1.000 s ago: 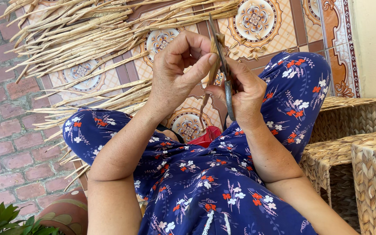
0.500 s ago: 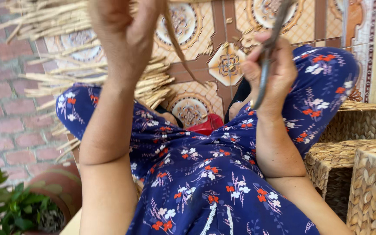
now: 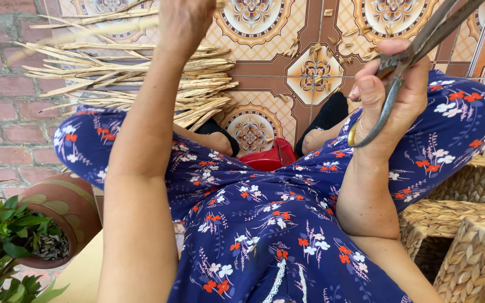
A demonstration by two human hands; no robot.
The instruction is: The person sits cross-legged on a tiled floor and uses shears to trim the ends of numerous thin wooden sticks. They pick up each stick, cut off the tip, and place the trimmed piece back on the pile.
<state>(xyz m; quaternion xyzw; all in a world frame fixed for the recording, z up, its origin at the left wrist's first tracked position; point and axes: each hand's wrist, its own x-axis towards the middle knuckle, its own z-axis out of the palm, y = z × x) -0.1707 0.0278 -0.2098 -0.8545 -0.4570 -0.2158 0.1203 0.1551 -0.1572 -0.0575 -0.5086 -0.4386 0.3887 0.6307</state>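
- Two hands raised above the lap: right hand (image 3: 391,104) wrapped tight round the handles of dark metal scissors (image 3: 408,62), blades pointing up and out of frame; left hand (image 3: 183,19) lifted to the top edge, closed on a pale dried strand (image 3: 85,31) that runs off to the left, blurred.
- Left grip only partly in frame, fingers cut off, but it looks closed on the strand.
- Progress, judged: a big pile of dried strands (image 3: 136,84) lies on the patterned tile floor (image 3: 265,67) just beyond the person's knees, so most stock seems still unworked.
- Small cut-off bits (image 3: 318,47) are scattered on the tiles past the pile, toward the scissors side, suggesting some trimming is already done.
- Woven baskets (image 3: 467,241) stand on the far side of the lap from the pile, beside the right elbow; finished pieces, prob.
- Other items: red thing (image 3: 268,160) between the feet, near the pile's end; potted plant (image 3: 12,235) well apart from the pile, at the left knee.
- Vs 0.5 s ago: left hand is higher and further out of frame, the strand now drawn out sideways; right hand w/ scissors has barely shifted, same hold.
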